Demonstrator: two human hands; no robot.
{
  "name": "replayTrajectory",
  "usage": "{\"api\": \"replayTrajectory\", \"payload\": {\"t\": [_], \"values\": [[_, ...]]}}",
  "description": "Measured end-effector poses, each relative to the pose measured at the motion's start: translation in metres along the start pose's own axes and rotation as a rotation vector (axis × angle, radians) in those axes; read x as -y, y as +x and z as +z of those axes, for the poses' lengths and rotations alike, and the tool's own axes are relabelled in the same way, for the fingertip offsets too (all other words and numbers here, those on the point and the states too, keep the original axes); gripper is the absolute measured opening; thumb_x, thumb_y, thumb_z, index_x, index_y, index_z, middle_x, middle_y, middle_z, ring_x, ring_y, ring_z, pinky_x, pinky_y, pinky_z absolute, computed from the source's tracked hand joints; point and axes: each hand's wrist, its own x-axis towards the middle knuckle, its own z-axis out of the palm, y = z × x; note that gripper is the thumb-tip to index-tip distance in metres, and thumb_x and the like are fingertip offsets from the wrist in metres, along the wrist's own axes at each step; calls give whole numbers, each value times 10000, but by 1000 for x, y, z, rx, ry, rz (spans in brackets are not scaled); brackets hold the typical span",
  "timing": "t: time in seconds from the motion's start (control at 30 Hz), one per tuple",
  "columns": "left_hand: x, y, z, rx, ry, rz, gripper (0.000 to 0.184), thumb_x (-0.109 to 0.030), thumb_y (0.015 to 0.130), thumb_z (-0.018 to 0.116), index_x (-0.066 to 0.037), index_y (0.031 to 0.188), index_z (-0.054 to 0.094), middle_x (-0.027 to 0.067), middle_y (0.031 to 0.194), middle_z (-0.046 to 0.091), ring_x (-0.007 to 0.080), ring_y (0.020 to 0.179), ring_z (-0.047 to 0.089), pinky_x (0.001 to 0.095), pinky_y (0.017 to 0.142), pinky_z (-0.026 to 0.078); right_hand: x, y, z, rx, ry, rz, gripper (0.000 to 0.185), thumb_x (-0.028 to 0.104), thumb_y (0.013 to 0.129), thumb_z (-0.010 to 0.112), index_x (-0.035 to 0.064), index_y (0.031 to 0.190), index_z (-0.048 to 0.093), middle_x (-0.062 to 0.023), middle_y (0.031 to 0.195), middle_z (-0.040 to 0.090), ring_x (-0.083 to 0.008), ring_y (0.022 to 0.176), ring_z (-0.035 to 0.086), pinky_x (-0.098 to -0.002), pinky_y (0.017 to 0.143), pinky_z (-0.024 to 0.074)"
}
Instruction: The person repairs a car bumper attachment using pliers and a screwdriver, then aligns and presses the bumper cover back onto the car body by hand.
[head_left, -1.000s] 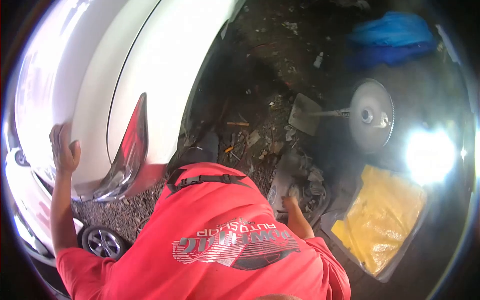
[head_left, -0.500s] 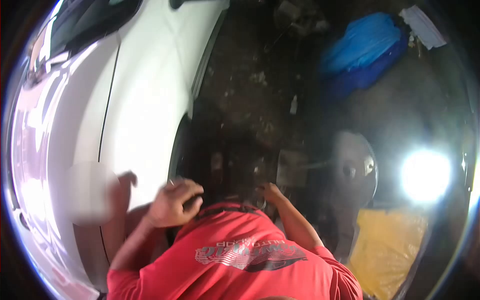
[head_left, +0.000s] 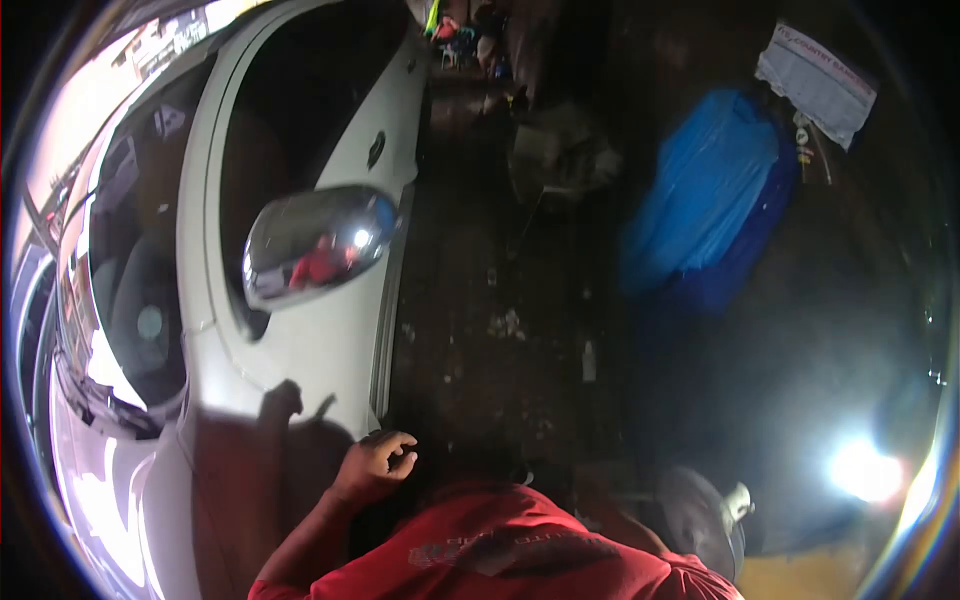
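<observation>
My left hand (head_left: pixel 378 462) is beside the lower side of the white car (head_left: pixel 275 365), its fingers loosely curled, with a gap between thumb and fingers and nothing visible in it. The bent right forearm (head_left: pixel 635 528) shows dimly at the right of my red shirt (head_left: pixel 500 545), and the right hand is lost in shadow. Ahead of my left hand, a chrome side mirror (head_left: pixel 320 245) sticks out from the car. Shadows of an arm and a hand fall on the car body.
A blue plastic-covered bundle (head_left: pixel 705 190) lies on the dark floor, with a printed sheet (head_left: pixel 818 85) beyond it. A bright lamp (head_left: pixel 866 470), a round fan-like object (head_left: pixel 705 520) and a yellow sheet (head_left: pixel 800 575) are at the right. A small bottle (head_left: pixel 589 361) stands or lies ahead.
The view has moved forward along the car, from its tail light to the side mirror. My left hand has left the car body and come in near my torso. My right hand has dropped into shadow.
</observation>
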Motion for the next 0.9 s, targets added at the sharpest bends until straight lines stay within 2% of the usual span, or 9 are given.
{"api": "replayTrajectory", "payload": {"t": [0.2, 0.33, 0.5, 0.57, 0.6, 0.67, 0.8, 0.87, 0.9], "values": [[118, 135, 103, 70, 7, -62, 323, -306, 948, 712, -98, 1193, 751, 151, 1103, 774, 381, 1006, 751, 465, 842, 608, -47, 147, -123, -135, 226, 7, 446, 313, 1028, 615, 92, 1412, 659, -192, 1452, 637, -363, 1304, 645, -493, 1082, 535], [205, 175, 198, 246, 65, -383, 322, -289, 938, 702, -91, 1184, 765, 173, 1123, 776, 394, 1024, 753, 480, 853, 613, -20, 268, -273, -111, 140, -149, 439, 310, 1027, 616, 89, 1404, 663, -192, 1440, 644, -363, 1293, 650, -493, 1073, 538], [239, 184, 240, 74, 18, -778, 324, -267, 925, 690, -81, 1173, 784, 199, 1148, 779, 411, 1046, 756, 497, 867, 620, 133, 421, -408, 38, -104, -434, 431, 305, 1027, 618, 85, 1394, 668, -192, 1425, 653, -364, 1280, 655, -493, 1063, 542], [232, 174, 234, -95, 0, -1019, 326, -258, 920, 685, -77, 1169, 791, 210, 1158, 780, 417, 1055, 758, 504, 873, 622, 211, 477, -431, 103, -212, -528, 428, 304, 1026, 619, 84, 1389, 670, -192, 1419, 656, -364, 1274, 657, -493, 1058, 543], [232, 181, 207, 80, -88, -1268, 321, -231, 890, 677, -72, 1136, 807, 225, 1204, 767, 402, 1109, 753, 507, 867, 621, 250, 502, -435, 132, -266, -567, 426, 303, 1026, 619, 83, 1387, 671, -191, 1416, 658, -364, 1272, 659, -493, 1056, 544], [212, 168, 197, -88, -106, -1399, 301, -191, 868, 684, -69, 1110, 814, 217, 1202, 769, 394, 1124, 754, 497, 865, 619, 306, 534, -442, 170, -330, -619, 423, 301, 1026, 620, 82, 1383, 673, -191, 1410, 661, -364, 1266, 661, -493, 1052, 546], [227, 229, 216, -114, -287, -1541, 408, -287, 910, 700, -88, 1256, 785, 194, 1282, 750, 414, 1183, 713, 524, 940, 588, 379, 633, -465, 273, -428, -713, 416, 298, 1025, 621, 79, 1375, 678, -191, 1398, 668, -365, 1255, 665, -493, 1043, 549], [247, 267, 222, 272, -288, -1426, 391, -280, 950, 665, -61, 1251, 781, 193, 1278, 752, 384, 1221, 703, 528, 954, 580, 415, 657, -486, 291, -455, -719, 413, 296, 1025, 622, 77, 1371, 680, -191, 1392, 671, -365, 1250, 668, -493, 1039, 550], [264, 285, 221, 264, -253, -1307, 402, -294, 973, 647, -36, 1254, 774, 190, 1278, 752, 369, 1232, 699, 538, 969, 571, 434, 672, -491, 302, -467, -720, 412, 295, 1025, 622, 76, 1369, 681, -191, 1389, 673, -365, 1247, 669, -493, 1037, 551]]}}
